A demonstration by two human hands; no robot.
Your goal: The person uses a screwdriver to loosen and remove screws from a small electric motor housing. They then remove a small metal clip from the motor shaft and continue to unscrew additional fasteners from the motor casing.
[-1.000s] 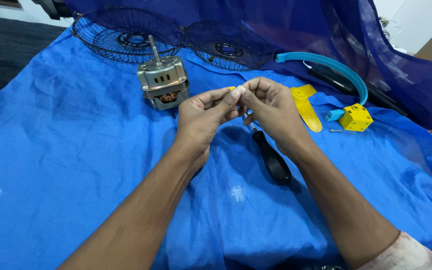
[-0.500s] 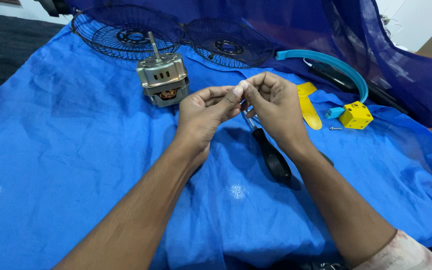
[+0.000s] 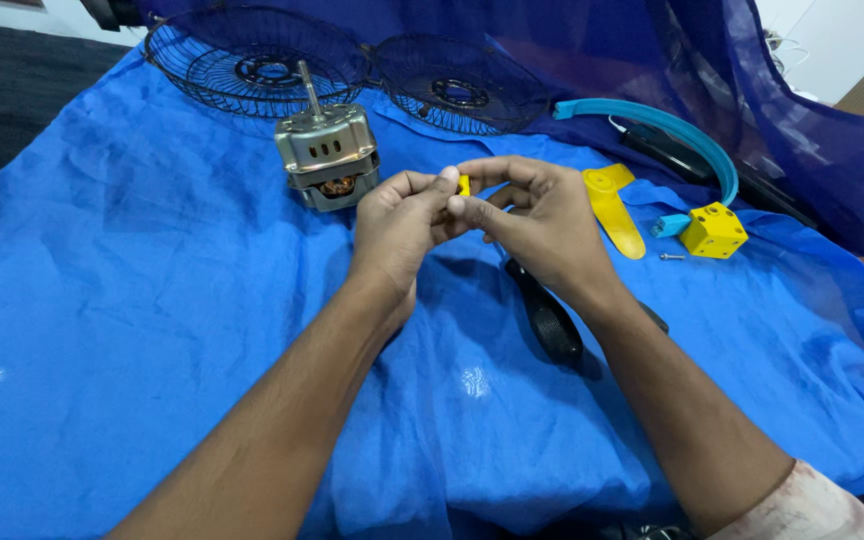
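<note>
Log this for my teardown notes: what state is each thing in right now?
Left hand: pinching a small yellow part.
Right hand: pinching the same part.
Motor: bare, shaft up, on the cloth.
Two grilles: detached, lying apart.
Screwdriver: lying flat, unheld.
Yellow cube: loose.

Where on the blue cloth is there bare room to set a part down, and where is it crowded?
Free: the wide stretch of cloth left of the left hand and below the motor; also the patch below the yellow cube, right of the right hand. Crowded: the far edge with both fan grilles, and around the yellow blade, screw and black handle.
</note>
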